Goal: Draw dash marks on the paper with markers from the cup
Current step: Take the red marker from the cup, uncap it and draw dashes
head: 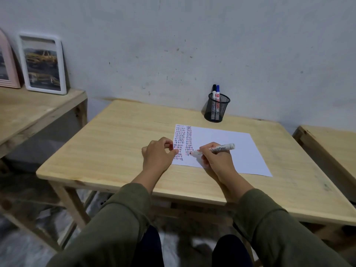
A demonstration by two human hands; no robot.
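A white sheet of paper [231,149] lies on the wooden table [119,143], with two columns of dash marks along its left side. My right hand [215,160] grips a white marker [217,148], its red tip touching the paper at the foot of the second column. My left hand [159,154] rests on the paper's left edge with fingers curled; something small and reddish shows between its fingertips, too small to identify. A black mesh cup [216,107] stands behind the paper by the wall, holding a black-capped marker [214,91] and a blue-capped marker [217,93].
A second wooden table [34,110] at the left carries a white picture frame [43,63] and a pink frame [5,62] leaning on the wall. Another wooden surface [331,149] sits at the right. A grey wall runs close behind the table.
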